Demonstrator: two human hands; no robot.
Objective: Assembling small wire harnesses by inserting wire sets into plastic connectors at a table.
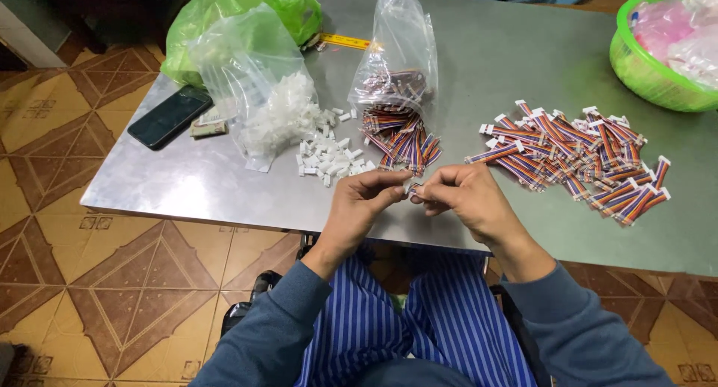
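Note:
My left hand (363, 204) and my right hand (467, 196) meet at the near edge of a grey metal table (493, 58). Together they pinch a short multicoloured ribbon cable piece (413, 187) between the fingertips; the cable is mostly hidden by my fingers. Just beyond my hands lie loose white plastic connectors (329, 159) spilled from a clear bag (258, 95), and loose striped cable pieces (404, 140) spilling from a second clear bag (396, 58). To the right sits a heap of striped cables with white connector ends (576, 151).
A black phone (170, 116) lies at the table's left end beside a green plastic bag (239, 17). A green basket (654, 62) with pink bags stands at the far right corner. A yellow tape measure (344, 40) lies behind the bags. Patterned tile floor (112, 282) is on the left.

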